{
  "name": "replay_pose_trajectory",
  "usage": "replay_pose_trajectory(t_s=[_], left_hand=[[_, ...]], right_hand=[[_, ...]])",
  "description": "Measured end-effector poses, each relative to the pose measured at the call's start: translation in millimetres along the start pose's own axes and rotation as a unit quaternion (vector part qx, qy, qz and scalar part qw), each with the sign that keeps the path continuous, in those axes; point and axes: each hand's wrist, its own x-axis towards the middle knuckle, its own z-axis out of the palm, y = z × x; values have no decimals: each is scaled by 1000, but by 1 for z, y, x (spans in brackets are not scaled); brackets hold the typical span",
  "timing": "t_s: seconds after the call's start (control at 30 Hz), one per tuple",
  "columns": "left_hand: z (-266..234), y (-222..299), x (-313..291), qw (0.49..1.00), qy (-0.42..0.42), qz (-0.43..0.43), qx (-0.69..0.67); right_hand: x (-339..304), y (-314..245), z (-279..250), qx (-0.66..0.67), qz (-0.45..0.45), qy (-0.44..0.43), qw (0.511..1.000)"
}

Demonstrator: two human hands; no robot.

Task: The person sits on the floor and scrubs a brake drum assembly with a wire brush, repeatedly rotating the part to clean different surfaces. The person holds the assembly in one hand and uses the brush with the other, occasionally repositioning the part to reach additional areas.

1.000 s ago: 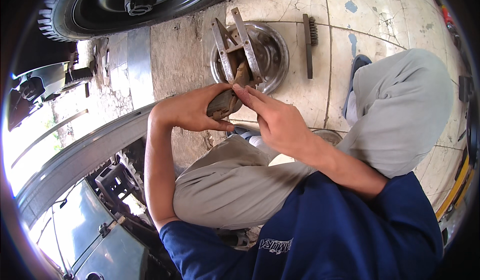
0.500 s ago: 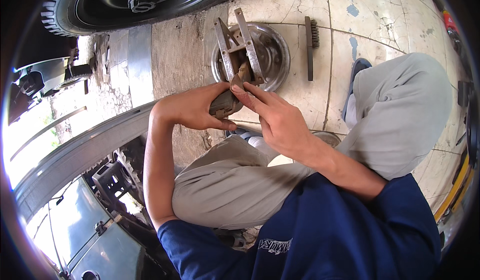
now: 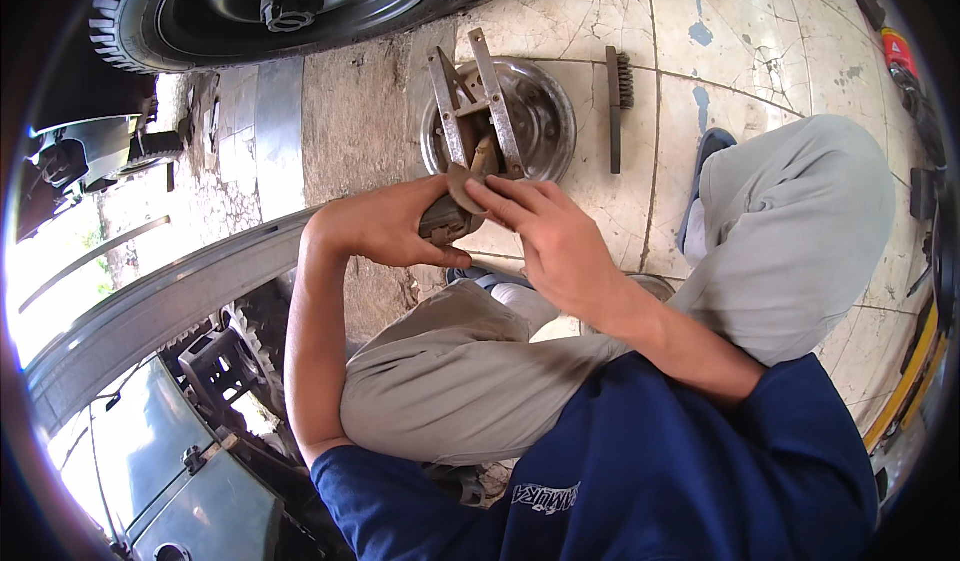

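My left hand (image 3: 392,223) is wrapped round the near, block-like end of a worn metal bracket (image 3: 497,101). Two long bars with holes, joined by a crosspiece, point away from me. Under the fingers of my right hand (image 3: 555,236) is a curved brown piece of sandpaper (image 3: 462,189), pressed against the bracket's near end. The right fingertips rest close to my left thumb and index finger. Beneath the bracket stands a round, shiny metal wheel rim (image 3: 558,126). My palms hide part of the bracket's near end.
Right of the rim, a wire brush (image 3: 616,111) lies on the cracked tile floor (image 3: 760,21). A large tyre (image 3: 130,31) stands at the far left. A long metal beam (image 3: 180,286) runs along my left, above vehicle parts. A red can (image 3: 898,53) is at the right edge.
My right fingers have shifted slightly along the brown sandpaper, which now shows more of its surface. My left hand keeps its grip on the bracket. The whole view has moved a little.
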Motion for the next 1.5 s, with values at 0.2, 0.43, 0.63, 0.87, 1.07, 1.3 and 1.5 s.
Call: replay_pose_trajectory(t_s=[0.2,0.43,0.63,0.87,1.07,1.3,1.5], left_hand=[[-4,7,0,1000,-6,15,-6],[-1,5,2,1000,-1,9,15],[-3,9,0,1000,-2,0,-2],[-2,2,0,1000,-1,13,22],[1,0,2,1000,7,13,26],[-2,5,2,999,-9,-28,45],[0,4,1,999,3,-13,35]], right_hand=[[2,8,5,56,-16,37,998],[2,15,12,174,19,28,984],[1,13,10,233,-29,-6,972],[10,19,9,213,-23,-36,976],[4,7,3,238,-27,-54,969],[2,14,14,260,17,-21,965],[0,17,11,275,32,-20,961]])
